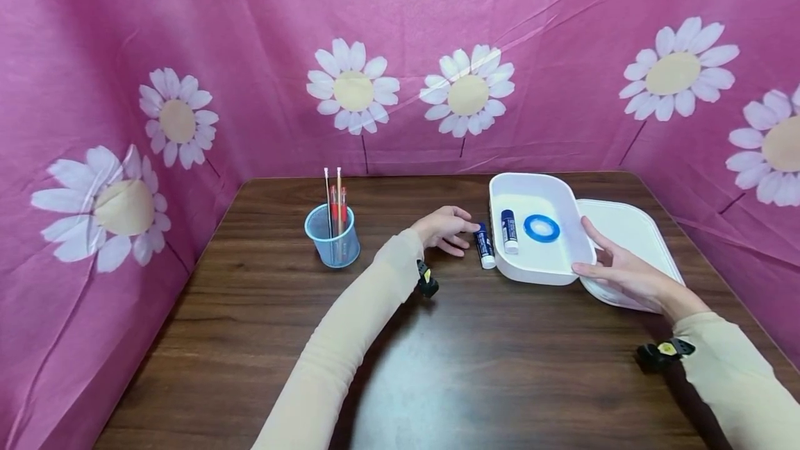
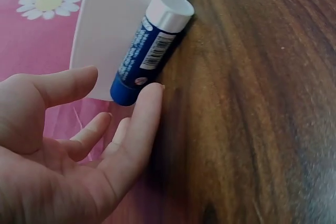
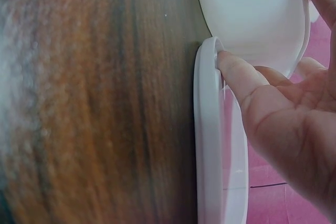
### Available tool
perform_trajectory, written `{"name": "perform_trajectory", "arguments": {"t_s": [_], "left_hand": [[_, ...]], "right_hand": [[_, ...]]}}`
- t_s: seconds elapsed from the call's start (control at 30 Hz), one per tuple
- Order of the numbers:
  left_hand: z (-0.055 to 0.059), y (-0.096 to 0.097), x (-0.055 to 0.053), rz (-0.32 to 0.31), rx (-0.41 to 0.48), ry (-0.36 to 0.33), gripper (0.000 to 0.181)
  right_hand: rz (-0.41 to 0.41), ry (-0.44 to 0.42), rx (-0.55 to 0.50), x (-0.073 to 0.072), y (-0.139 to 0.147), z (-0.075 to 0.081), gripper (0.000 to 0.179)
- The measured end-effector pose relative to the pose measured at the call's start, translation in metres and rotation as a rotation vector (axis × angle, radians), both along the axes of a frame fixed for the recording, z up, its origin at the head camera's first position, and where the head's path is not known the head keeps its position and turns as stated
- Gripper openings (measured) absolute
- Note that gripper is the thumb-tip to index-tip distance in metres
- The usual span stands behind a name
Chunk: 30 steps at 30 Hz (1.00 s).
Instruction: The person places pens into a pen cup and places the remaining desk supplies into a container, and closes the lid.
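A blue glue stick with a white end [image 1: 484, 247] lies on the table against the left side of a white plastic box [image 1: 544, 274]. My left hand [image 1: 445, 229] reaches to its far end, thumb and fingers spread around the blue end in the left wrist view, not closed on it. Inside the box are a second glue stick [image 1: 509, 231] and a blue ring-shaped roll of tape [image 1: 542, 228]. Along the box's right wall, my right hand [image 1: 625, 271] rests with thumb and fingers spread against the outside. Below that hand lies the white lid [image 1: 637, 242].
To the left stands a light blue mesh pen cup [image 1: 334, 242] holding thin brushes and red pens. The brown wooden table [image 1: 262, 339] ends at a pink curtain [image 1: 400, 12] with daisies, which surrounds the back and both sides.
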<state>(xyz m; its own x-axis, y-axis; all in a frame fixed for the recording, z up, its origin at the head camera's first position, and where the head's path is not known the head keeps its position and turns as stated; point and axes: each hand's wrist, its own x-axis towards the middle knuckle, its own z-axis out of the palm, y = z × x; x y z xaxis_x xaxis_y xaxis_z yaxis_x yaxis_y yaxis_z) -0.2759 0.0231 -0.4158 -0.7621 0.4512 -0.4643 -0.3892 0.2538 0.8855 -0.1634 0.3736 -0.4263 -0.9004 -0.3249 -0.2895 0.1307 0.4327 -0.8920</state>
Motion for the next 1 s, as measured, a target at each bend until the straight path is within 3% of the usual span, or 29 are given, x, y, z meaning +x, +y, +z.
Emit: {"name": "perform_trajectory", "arguments": {"t_s": [0.6,0.77,1.0], "left_hand": [[-0.006,0.015,0.001,-0.061,0.012,-0.001,0.047],[-0.005,0.021,0.004,-0.038,-0.010,0.029,0.053],[-0.006,0.026,0.008,-0.013,0.034,-0.017,0.045]], "right_hand": [[-0.005,-0.017,-0.042,0.000,0.001,-0.002,0.098],[-0.015,0.010,-0.013,0.000,0.001,-0.001,0.098],[-0.009,0.024,0.008,0.000,-0.001,-0.001,0.099]]}}
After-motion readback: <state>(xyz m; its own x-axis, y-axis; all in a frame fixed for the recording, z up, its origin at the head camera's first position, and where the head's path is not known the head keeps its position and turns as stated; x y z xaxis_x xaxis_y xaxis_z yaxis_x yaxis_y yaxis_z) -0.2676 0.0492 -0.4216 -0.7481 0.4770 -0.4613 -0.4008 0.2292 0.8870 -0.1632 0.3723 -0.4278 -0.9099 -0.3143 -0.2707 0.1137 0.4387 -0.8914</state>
